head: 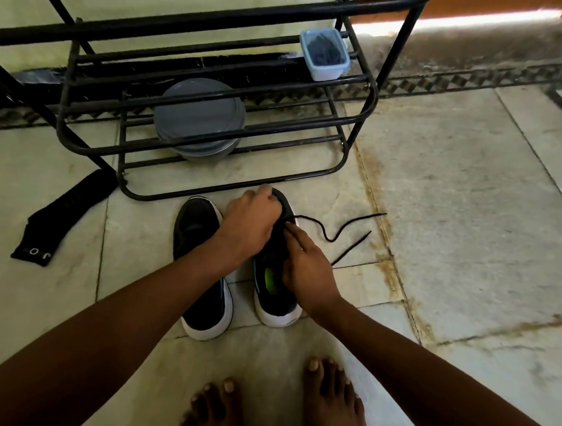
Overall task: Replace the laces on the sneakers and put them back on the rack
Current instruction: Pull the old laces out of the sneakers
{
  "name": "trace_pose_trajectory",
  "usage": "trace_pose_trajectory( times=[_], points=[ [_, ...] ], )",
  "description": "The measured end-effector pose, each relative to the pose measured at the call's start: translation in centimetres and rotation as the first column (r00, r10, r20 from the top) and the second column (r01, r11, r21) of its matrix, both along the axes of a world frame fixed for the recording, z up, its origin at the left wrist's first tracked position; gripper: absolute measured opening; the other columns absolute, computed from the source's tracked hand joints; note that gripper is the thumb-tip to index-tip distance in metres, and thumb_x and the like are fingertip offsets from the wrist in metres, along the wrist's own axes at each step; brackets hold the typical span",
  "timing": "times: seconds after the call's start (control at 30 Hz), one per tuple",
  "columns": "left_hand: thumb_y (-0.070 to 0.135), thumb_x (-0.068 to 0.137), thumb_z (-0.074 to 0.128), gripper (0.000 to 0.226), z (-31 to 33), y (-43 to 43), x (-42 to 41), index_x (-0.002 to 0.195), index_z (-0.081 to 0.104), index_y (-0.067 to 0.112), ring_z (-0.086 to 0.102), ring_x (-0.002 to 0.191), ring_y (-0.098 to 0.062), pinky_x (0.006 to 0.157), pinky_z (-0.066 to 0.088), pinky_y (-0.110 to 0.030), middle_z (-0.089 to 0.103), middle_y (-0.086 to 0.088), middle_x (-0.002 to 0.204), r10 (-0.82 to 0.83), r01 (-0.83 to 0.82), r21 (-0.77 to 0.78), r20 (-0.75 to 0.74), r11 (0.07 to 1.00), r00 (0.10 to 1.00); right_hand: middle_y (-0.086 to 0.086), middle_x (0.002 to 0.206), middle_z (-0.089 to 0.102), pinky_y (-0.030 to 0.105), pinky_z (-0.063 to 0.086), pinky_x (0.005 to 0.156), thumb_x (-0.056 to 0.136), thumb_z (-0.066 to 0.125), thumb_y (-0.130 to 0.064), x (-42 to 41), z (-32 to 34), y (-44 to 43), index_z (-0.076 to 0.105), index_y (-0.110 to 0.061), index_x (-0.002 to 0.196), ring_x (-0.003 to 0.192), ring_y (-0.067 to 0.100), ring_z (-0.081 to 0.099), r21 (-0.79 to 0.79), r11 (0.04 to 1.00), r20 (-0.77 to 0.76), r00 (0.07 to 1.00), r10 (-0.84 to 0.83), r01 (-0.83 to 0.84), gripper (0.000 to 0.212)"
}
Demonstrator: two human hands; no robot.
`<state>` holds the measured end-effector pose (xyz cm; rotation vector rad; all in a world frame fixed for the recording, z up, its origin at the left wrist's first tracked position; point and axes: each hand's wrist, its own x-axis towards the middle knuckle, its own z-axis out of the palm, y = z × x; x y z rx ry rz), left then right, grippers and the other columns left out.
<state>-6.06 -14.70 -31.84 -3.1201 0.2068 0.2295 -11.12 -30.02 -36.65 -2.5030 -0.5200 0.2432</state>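
Two black sneakers with white soles stand side by side on the floor, toes toward the rack. My left hand (250, 221) grips the toe end of the right sneaker (277, 297), fingers curled over it. My right hand (306, 266) pinches the black lace (333, 236) at the eyelets on that shoe's right side. Both lace ends trail loose over the floor to the right. The left sneaker (201, 273) stands untouched; its lacing is too dark to make out. The black metal shoe rack (213, 111) stands just beyond the shoes.
A small clear tub (325, 55) holding dark laces sits on the rack's right end. A round grey lidded container (198, 120) rests on a lower shelf. A black sock (63, 217) lies on the floor at left. My bare feet (276, 404) are at the bottom.
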Motion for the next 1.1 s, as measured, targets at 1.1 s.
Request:
trace_pose_trajectory(
  times=[1.1],
  points=[
    [0.027, 0.087, 0.065, 0.007, 1.8, 7.9, -0.5, 0.081, 0.063, 0.029, 0.059, 0.086, -0.018, 0.084, 0.022, -0.043, 0.051, 0.008, 0.067, 0.143, -0.121, 0.315, -0.049, 0.941, 0.989, 0.011, 0.15, 0.047, 0.043, 0.058, 0.089, 0.088, 0.063, -0.01, -0.2, -0.4, 0.8, 0.048, -0.006, 0.145, 0.125, 0.033, 0.054, -0.077, 0.996, -0.065, 0.996, -0.06, 0.055, 0.059]
  ],
)
